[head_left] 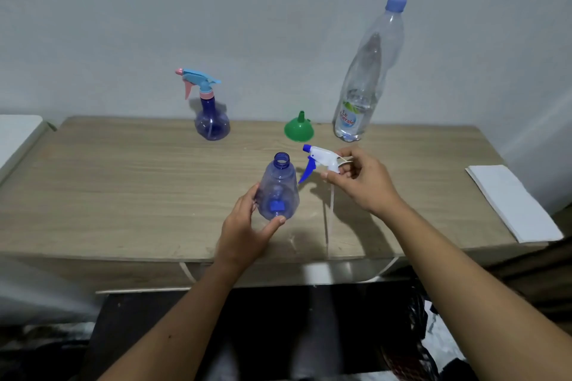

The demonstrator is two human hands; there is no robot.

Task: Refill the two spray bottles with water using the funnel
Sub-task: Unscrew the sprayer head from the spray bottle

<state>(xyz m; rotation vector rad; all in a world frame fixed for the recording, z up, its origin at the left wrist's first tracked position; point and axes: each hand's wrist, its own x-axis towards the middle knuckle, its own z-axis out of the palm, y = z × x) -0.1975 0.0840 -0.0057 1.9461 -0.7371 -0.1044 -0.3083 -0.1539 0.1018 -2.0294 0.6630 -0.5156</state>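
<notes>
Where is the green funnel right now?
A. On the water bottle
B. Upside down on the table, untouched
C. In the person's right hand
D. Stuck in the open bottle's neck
B: the green funnel sits wide end down on the table, spout up, with neither hand touching it.

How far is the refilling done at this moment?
Done: the near bottle is open. In hand: left hand holds it, right hand holds its sprayer. Left: funnel unused, water bottle capped, far bottle closed.
</notes>
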